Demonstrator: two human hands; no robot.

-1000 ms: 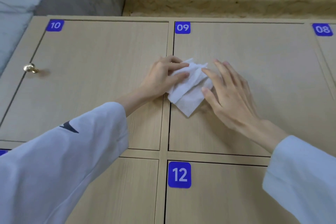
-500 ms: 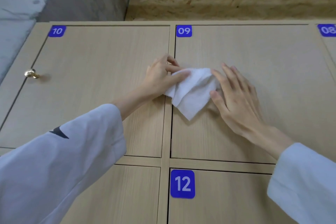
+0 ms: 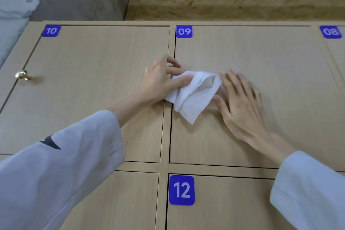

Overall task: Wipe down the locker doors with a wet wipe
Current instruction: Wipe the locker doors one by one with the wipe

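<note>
Wipe (image 3: 194, 97) on door 09 (image 3: 261, 52): we pinch it with left hand (image 3: 160, 80); right hand (image 3: 240, 102) lies flat, fingers straight, to spread it.

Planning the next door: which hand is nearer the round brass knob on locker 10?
Left. The left hand pinches the white wet wipe, right of the brass knob; the right hand lies farther right.

blue labels on the locker doors read 10 (image 3: 51, 30); 09 (image 3: 184, 31); 08 (image 3: 330, 32); 12 (image 3: 181, 190)
</note>
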